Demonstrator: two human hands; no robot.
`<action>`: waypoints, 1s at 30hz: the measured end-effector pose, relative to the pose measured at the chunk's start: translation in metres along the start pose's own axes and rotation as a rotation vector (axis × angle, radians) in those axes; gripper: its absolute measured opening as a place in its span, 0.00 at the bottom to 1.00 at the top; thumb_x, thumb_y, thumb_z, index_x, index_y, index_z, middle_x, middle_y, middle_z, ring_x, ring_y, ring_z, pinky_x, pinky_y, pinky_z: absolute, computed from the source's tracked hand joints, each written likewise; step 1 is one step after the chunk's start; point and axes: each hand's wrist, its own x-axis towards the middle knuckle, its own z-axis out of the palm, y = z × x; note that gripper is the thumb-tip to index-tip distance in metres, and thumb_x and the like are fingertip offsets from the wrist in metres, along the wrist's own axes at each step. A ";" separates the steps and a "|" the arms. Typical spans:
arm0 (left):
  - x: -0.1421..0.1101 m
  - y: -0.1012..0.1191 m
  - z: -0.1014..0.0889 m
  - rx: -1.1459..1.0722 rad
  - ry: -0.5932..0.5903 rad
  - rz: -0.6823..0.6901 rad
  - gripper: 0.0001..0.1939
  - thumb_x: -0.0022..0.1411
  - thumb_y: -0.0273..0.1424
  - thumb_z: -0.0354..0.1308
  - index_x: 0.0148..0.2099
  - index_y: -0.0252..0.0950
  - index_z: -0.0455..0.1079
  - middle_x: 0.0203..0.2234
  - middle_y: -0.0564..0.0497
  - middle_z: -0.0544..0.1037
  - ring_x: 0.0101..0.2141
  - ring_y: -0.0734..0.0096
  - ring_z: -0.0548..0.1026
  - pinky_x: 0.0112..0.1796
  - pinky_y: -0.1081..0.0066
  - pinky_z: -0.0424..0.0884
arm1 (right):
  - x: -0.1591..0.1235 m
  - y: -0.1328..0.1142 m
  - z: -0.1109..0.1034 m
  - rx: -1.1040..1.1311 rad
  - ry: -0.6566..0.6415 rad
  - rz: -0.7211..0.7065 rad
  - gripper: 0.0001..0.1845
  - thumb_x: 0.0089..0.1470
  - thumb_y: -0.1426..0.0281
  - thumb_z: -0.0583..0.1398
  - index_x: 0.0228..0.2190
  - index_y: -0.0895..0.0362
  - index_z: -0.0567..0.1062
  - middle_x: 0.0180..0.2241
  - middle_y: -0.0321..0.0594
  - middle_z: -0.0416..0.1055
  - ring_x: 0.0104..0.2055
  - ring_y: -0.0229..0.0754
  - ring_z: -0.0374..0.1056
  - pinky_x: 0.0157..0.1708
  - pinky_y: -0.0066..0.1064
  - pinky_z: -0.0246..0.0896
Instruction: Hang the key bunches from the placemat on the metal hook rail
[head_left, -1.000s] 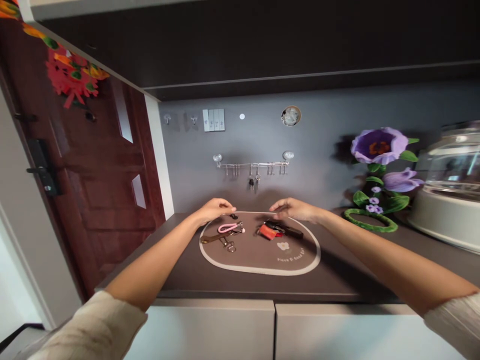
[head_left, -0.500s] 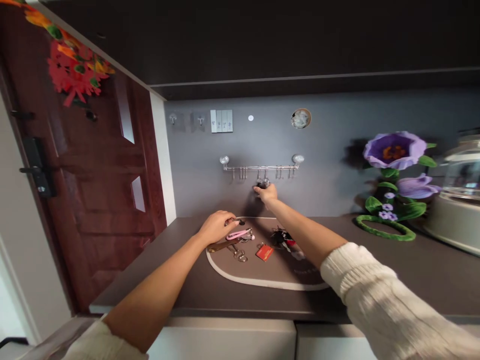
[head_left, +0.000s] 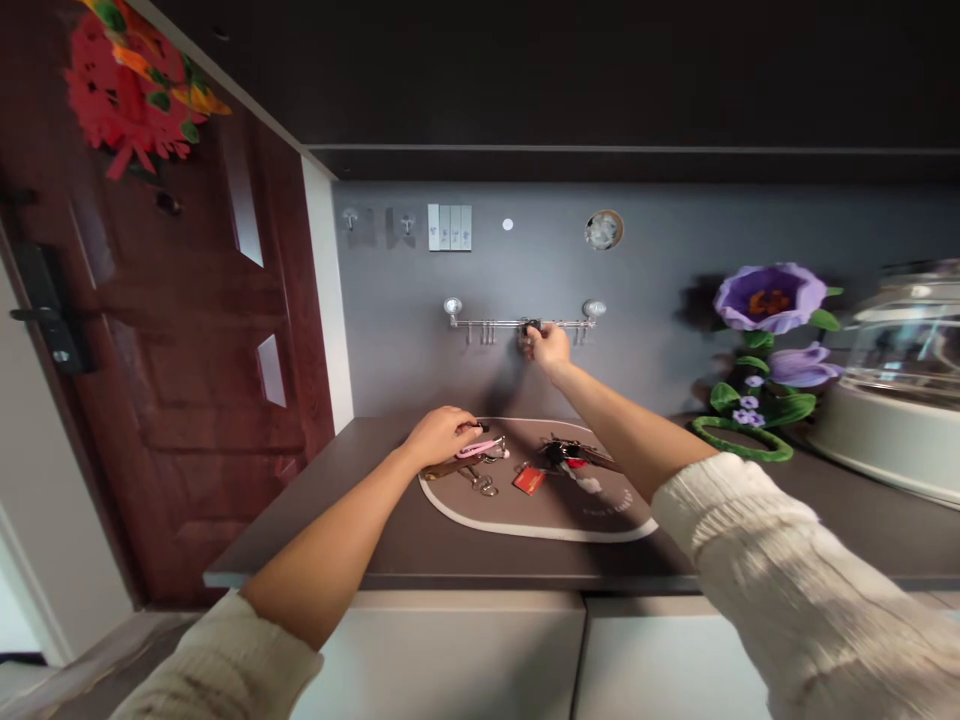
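Observation:
My right hand (head_left: pixel 550 347) is raised to the silver hook rail (head_left: pixel 495 323) on the grey wall. Its fingers are closed on a small dark object (head_left: pixel 533 326) with a shiny part, too small to name. My left hand (head_left: pixel 444 436) rests low over the brown mat (head_left: pixel 495 515), fingertips pinched at a small dark item (head_left: pixel 481 427), mostly hidden. Just beside it lie a pink strap (head_left: pixel 477 449), a brown strap (head_left: pixel 448 468) and metal rings with clasps (head_left: pixel 485 485). A red tag (head_left: pixel 529 480) and a bunch of dark keys (head_left: pixel 559 453) lie farther right.
A purple fabric flower (head_left: pixel 772 298) with a green ring base stands to the right, next to a clear-topped white appliance (head_left: pixel 862 430). A dark shelf (head_left: pixel 570 80) overhangs the counter. At left is a dark red door (head_left: pixel 202 400).
My right hand has lifted the small dark object from below the hooks up to the rail. My left hand stays by the straps. The view has shifted slightly.

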 end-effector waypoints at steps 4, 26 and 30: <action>0.001 0.000 -0.002 0.027 -0.024 -0.012 0.16 0.57 0.39 0.47 0.37 0.38 0.73 0.32 0.47 0.75 0.34 0.67 0.69 0.37 0.71 0.60 | -0.017 0.011 -0.015 -0.076 -0.234 -0.038 0.07 0.50 0.70 0.55 0.24 0.59 0.64 0.25 0.38 0.67 0.22 0.30 0.60 0.22 0.22 0.56; 0.012 0.041 -0.030 -1.090 -0.111 -0.136 0.23 0.49 0.49 0.55 0.22 0.34 0.57 0.16 0.56 0.62 0.20 0.80 0.61 0.29 0.72 0.62 | -0.091 0.003 -0.080 -0.028 -1.194 0.160 0.19 0.44 0.55 0.59 0.22 0.61 0.71 0.23 0.40 0.70 0.25 0.35 0.65 0.30 0.29 0.60; 0.008 0.044 -0.021 -1.309 -0.158 -0.236 0.32 0.48 0.59 0.42 0.14 0.35 0.44 0.08 0.58 0.47 0.13 0.83 0.49 0.17 0.75 0.52 | -0.099 0.023 -0.075 0.282 -1.157 0.314 0.35 0.47 0.42 0.42 0.09 0.58 0.57 0.09 0.32 0.51 0.13 0.29 0.48 0.14 0.23 0.47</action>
